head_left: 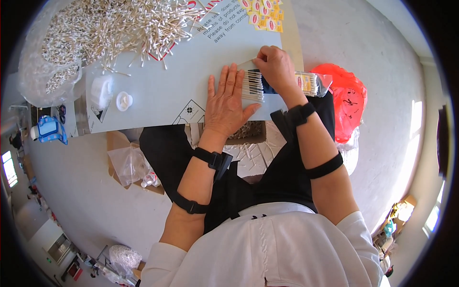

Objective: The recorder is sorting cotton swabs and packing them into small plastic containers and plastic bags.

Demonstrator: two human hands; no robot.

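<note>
My left hand lies flat with its fingers stretched out, over one end of a row of cotton swabs at the table's front edge. Just right of it, my right hand is closed in a pinch above the far side of the row. A thin pale edge, perhaps clear film, runs between its fingertips and the left fingers; what the pinch holds is too small to make out. Right of my right wrist sits a clear packet of cotton swabs with a yellow label, partly hidden by the wrist.
A big heap of loose cotton swabs covers the table's far left. Yellow labels lie at the far right. A small white round tub stands at the left. A red plastic bag hangs right of the table; a cardboard box is below.
</note>
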